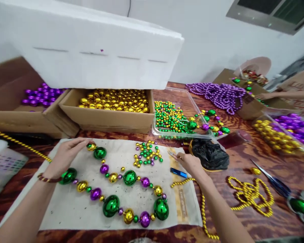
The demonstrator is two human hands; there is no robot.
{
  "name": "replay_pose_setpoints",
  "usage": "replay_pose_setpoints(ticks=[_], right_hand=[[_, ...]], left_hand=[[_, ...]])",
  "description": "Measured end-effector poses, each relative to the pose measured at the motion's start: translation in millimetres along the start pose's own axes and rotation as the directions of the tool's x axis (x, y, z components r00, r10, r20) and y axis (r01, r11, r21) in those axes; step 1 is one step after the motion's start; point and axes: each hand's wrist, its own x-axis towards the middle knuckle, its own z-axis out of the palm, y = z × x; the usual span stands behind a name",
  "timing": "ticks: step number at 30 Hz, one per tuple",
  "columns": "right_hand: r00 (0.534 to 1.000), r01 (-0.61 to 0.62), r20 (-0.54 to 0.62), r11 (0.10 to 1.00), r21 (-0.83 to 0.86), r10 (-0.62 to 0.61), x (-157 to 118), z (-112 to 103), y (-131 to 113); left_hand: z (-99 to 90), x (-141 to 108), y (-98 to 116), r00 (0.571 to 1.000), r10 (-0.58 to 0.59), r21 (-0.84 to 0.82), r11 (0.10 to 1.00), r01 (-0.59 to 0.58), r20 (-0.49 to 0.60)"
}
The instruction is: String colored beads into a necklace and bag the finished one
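A bead garland (110, 206) of green, gold and purple balls lies curved across a pale cloth (76, 216). My left hand (69, 153) has its fingertips closed on a gold bead (91, 146) at the garland's upper end. In my right hand (188, 162) is a small silver pointed tool (171, 154), gripped near the cloth's right edge; its exact kind is unclear. Just below it lies a blue utility knife (178, 172). Small loose beads (148, 152) are heaped between my hands. A gold bead string (204, 206) runs under my right forearm.
Behind the cloth stand a cardboard box of gold balls (106, 123) and a clear tray of small beads (155, 130), with white foam (103, 64) above. Scissors (276, 182) and a gold bead coil (253, 197) lie right. Another person's hand (266, 96) shows far right.
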Motion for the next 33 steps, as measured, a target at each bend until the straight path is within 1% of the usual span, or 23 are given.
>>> replay_pose_setpoints(ticks=[3,6,7,8,9,10,11,12,13,14,16,17,18,19,20,22,25,27,28,30,31,32,33], right_hand=[[0.999,0.031,0.029,0.998,-0.048,-0.03,4,7,-4],[0.997,0.056,0.054,0.994,-0.091,-0.051,8,3,-4],[0.997,0.073,0.035,0.995,-0.075,-0.07,9,-2,-8],[0.993,0.118,-0.008,0.993,-0.022,-0.119,10,-9,-17],[0.977,0.204,-0.075,0.977,0.065,-0.2,10,-19,-31],[0.94,0.324,-0.17,0.93,0.175,-0.296,10,-29,-51],[0.869,0.481,-0.284,0.826,0.294,-0.405,10,-40,-76],[0.781,0.618,-0.392,0.69,0.376,-0.486,11,-51,-104],[0.706,0.707,-0.478,0.557,0.436,-0.522,13,-62,-136],[0.662,0.747,-0.5,0.434,0.504,-0.559,17,-70,-168],[0.602,0.726,-0.447,0.22,0.652,-0.661,26,-82,-227],[0.57,0.685,-0.396,0.15,0.713,-0.72,31,-85,-251],[0.54,0.649,-0.347,0.117,0.751,-0.767,35,-86,-268],[0.523,0.632,-0.311,0.116,0.766,-0.793,39,-87,-280],[0.523,0.63,-0.288,0.135,0.765,-0.802,42,-86,-285],[0.56,0.654,-0.281,0.208,0.727,-0.779,49,-85,-277],[0.617,0.668,-0.257,0.322,0.671,-0.744,60,-86,-242],[0.668,0.668,-0.286,0.383,0.638,-0.687,65,-90,-219],[0.692,0.661,-0.324,0.387,0.643,-0.645,65,-93,-212],[0.712,0.661,-0.402,0.357,0.66,-0.576,61,-100,-209],[0.706,0.67,-0.431,0.334,0.662,-0.563,58,-104,-213],[0.69,0.687,-0.451,0.315,0.655,-0.566,53,-109,-220],[0.666,0.709,-0.466,0.299,0.639,-0.583,48,-113,-229]], left_hand=[[-3.3,2,-7,0.999,0.028,-0.069,0.997,-0.03,-0.035],[-7.0,3,-6,0.998,0.069,-0.132,0.989,-0.069,-0.006],[-7.7,3,-3,0.996,0.087,-0.132,0.988,-0.084,0.017],[-7.9,3,2,0.994,0.101,-0.121,0.988,-0.096,0.042],[-7.6,3,7,0.991,0.115,-0.107,0.988,-0.107,0.068],[-6.8,3,12,0.987,0.126,-0.091,0.989,-0.118,0.096],[-5.6,2,17,0.984,0.135,-0.074,0.989,-0.127,0.12],[-4.0,2,21,0.98,0.144,-0.06,0.989,-0.136,0.14],[-2.3,1,24,0.976,0.155,-0.051,0.988,-0.149,0.154],[-0.7,0,25,0.972,0.168,-0.046,0.986,-0.163,0.165],[1.4,-1,24,0.965,0.198,-0.038,0.98,-0.195,0.171],[1.5,-2,21,0.963,0.214,-0.035,0.977,-0.211,0.164],[0.7,-3,17,0.962,0.224,-0.034,0.975,-0.221,0.155],[-1.0,-3,13,0.965,0.224,-0.038,0.975,-0.221,0.14],[-3.5,-4,7,0.969,0.213,-0.049,0.977,-0.208,0.125],[-10.3,-4,-6,0.979,0.176,-0.088,0.982,-0.168,0.105],[-20.2,-4,-25,0.987,0.134,-0.115,0.986,-0.123,0.09],[-24.3,-4,-36,0.99,0.121,-0.102,0.988,-0.113,0.076],[-25.8,-3,-40,0.991,0.113,-0.095,0.99,-0.106,0.072],[-30.1,-2,-45,0.994,0.098,-0.08,0.992,-0.093,0.054],[-34.1,0,-47,0.996,0.091,-0.073,0.993,-0.089,0.021],[-40.3,3,-47,0.996,0.084,-0.065,0.994,-0.086,-0.041],[-49.1,7,-48,0.988,0.074,-0.057,0.995,-0.082,-0.136]])
